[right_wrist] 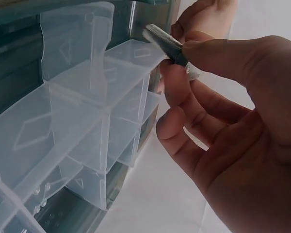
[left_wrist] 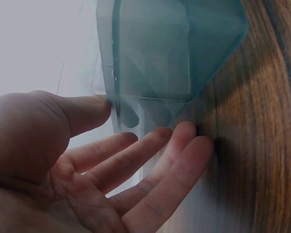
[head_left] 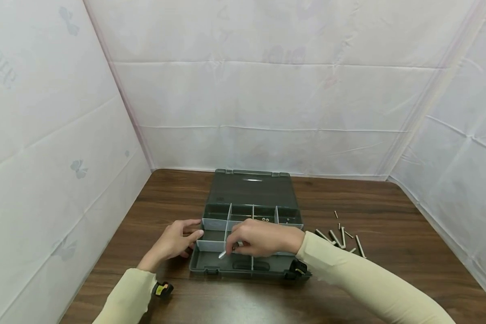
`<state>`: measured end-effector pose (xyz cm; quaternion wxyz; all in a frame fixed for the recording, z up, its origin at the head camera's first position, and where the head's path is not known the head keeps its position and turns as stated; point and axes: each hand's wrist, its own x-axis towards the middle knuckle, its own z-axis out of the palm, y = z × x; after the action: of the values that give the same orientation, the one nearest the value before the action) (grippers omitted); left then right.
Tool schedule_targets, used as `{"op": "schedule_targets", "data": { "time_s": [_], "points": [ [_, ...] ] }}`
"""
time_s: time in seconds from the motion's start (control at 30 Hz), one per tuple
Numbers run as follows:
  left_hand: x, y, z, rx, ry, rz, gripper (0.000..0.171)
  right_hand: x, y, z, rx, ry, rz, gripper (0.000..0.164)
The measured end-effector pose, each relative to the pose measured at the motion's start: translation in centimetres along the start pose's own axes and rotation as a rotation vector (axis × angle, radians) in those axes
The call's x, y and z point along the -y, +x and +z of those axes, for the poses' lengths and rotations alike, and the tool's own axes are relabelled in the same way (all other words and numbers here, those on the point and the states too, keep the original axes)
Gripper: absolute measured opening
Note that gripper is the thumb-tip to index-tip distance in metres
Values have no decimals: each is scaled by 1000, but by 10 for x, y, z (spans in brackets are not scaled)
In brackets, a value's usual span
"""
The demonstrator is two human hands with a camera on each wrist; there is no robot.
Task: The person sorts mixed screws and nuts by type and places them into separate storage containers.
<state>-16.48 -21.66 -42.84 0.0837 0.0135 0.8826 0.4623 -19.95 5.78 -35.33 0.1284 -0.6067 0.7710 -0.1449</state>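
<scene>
A dark translucent organizer box [head_left: 202, 268] lies with its lid [head_left: 251, 191] folded back. Pale clear dividers [right_wrist: 87, 131] split it into several compartments. Over the front compartments, my right hand [head_left: 259, 237] pinches a silver threaded bolt [right_wrist: 164, 41] between thumb and fingertips. The bolt's tip sticks out to the left, and its other end is partly covered by the fingers. At the box's left side is my left hand [head_left: 174, 240], its thumb touching the rim and its loosely extended fingers [left_wrist: 150, 179] against the outer wall.
Several silver bolts and screws [head_left: 343, 237] lie on the wooden table [head_left: 166, 193] right of the box. Small nuts [head_left: 265, 219] sit in a back compartment. White sheeting [head_left: 267, 99] encloses the back and sides.
</scene>
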Motion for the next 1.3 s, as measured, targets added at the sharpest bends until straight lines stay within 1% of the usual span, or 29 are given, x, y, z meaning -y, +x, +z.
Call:
{"op": "schedule_targets", "data": {
  "time_s": [0.27, 0.53, 0.7, 0.77, 0.93, 1.07, 1.2, 1.3],
  "points": [
    [0, -1, 1, 0, 13, -6, 49, 1, 4, 9, 65, -21, 2, 15],
    [1, -1, 1, -2, 12, -2, 48, 0, 1, 17, 120, -9, 43, 18],
    [1, -1, 0, -2, 11, -3, 48, 1, 1, 18, 131, -21, 64, 20],
    [1, -1, 0, -2, 13, -1, 49, 2, 2, 18, 136, -38, 78, 22],
    [0, -1, -1, 1, 15, 0, 49, 6, 5, 19, 147, -140, 112, 28],
    [1, -2, -1, 3, 13, -1, 48, 9, 7, 22, 170, -204, 152, 27],
    [1, -2, -1, 6, 11, 2, 48, 10, 7, 24, 188, -218, 181, 24],
    [1, -1, -1, 2, 10, 3, 48, 10, 8, 25, 188, -226, 186, 24]
  ]
}}
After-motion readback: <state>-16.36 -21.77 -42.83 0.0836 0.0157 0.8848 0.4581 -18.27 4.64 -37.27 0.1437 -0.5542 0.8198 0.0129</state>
